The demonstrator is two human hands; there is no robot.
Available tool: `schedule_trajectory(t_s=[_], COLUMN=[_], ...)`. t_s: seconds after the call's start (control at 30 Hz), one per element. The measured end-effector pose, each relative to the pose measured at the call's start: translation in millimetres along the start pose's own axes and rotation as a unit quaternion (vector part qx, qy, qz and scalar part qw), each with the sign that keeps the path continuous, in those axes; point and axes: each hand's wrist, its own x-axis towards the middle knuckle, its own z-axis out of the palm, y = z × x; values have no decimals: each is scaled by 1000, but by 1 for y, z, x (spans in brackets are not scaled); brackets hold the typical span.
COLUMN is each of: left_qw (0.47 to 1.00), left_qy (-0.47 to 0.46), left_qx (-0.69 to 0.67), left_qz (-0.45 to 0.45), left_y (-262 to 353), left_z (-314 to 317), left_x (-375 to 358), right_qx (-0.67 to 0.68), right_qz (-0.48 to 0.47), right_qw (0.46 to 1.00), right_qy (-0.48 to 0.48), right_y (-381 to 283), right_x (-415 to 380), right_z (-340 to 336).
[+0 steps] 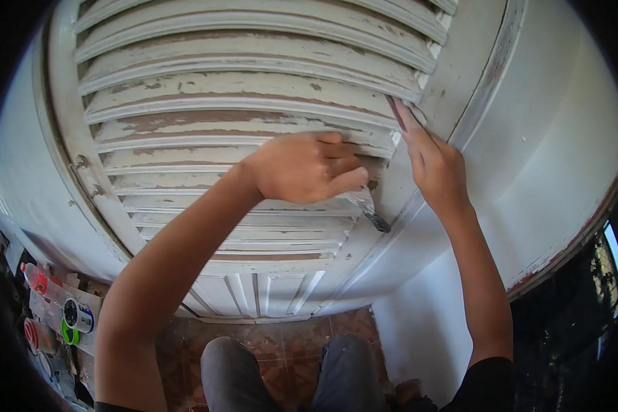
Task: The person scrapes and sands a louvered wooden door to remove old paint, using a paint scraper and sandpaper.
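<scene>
A white louvered door (275,41) with flaking paint fills the view before me, its slats showing bare brownish patches. My left hand (310,168) is closed in front of the middle slats. Out of its lower side sticks a paint-smeared scraper (368,206) with a dark end, pointing down toward the door's right stile; the rest of it is hidden in the fist. At the right end of a louver slat (364,103), my right hand (432,158) has its fingers reaching up into the gap, gripping the slat's end. A thin reddish-brown strip (395,113) shows beside those fingers.
Bottles, a jar with a blue-and-white label (79,316) and a green ring (69,332) crowd a surface at lower left. A white wall (426,323) runs along the right. My knees are above the tiled floor (275,336). Bolts (82,162) stick out on the door's left stile.
</scene>
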Motion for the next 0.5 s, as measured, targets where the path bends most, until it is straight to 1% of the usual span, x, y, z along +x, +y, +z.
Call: schedule_trajectory(t_s=[0.03,0.1,0.13,0.23,0.3,0.37,0.43,0.5], left_qw=[1000,999,1000,1000,1000,1000,1000,1000], left_qy=[5,34,12,-8,5,24,-8,1], left_qx=[-5,23,5,8,10,5,13,23], left_qz=[-1,5,-3,-3,-4,1,1,1], left_y=[0,0,1,1,-1,0,0,1], left_z=[5,9,6,-2,-1,3,2,3], left_x=[1,-2,-1,1,-2,0,-1,0], right_qx=[-3,3,5,-15,-25,-25,-26,29], right_qz=[2,30,32,22,49,53,55,67], right_qw=[1000,998,998,999,997,996,996,994], right_qy=[-6,-51,-55,-28,-50,-60,-66,-76], right_y=[1,0,2,0,-3,-8,-8,-8], right_x=[2,7,0,-12,-14,-7,2,5], right_z=[-1,-2,-3,-6,-8,-9,-13,-19])
